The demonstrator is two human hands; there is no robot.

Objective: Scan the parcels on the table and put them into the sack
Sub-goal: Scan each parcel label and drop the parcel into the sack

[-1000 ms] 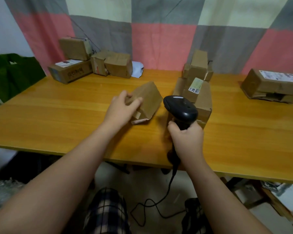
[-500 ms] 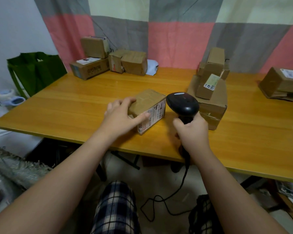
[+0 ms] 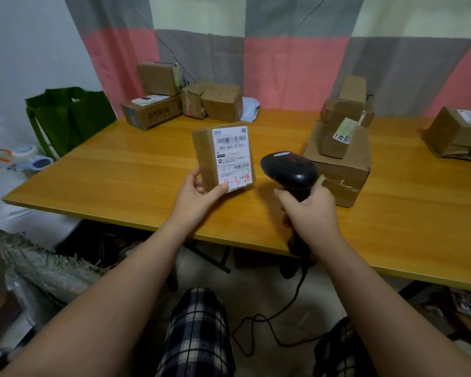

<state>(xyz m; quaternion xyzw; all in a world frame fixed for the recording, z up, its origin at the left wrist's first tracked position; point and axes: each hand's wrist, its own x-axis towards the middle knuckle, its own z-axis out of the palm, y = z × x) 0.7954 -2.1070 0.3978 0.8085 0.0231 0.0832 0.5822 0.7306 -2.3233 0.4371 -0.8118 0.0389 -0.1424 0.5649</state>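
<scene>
My left hand (image 3: 199, 195) grips a small cardboard parcel (image 3: 223, 156) by its lower edge and holds it upright above the wooden table (image 3: 125, 175). Its white shipping label with barcodes and red handwriting faces me. My right hand (image 3: 307, 210) grips the handle of a black barcode scanner (image 3: 288, 170), whose head sits just right of the parcel. A dark green sack (image 3: 68, 115) stands open beyond the table's left end.
Several cardboard parcels are stacked at the back left (image 3: 158, 104), a stack of boxes (image 3: 340, 148) stands just behind the scanner, and another parcel (image 3: 457, 131) lies far right. The scanner cable (image 3: 269, 322) hangs to the floor. Woven bags lie at lower left.
My left hand has lifted the parcel off the table and turned it upright, so its label faces me. The scanner stays beside it in my right hand. My view shifted left.
</scene>
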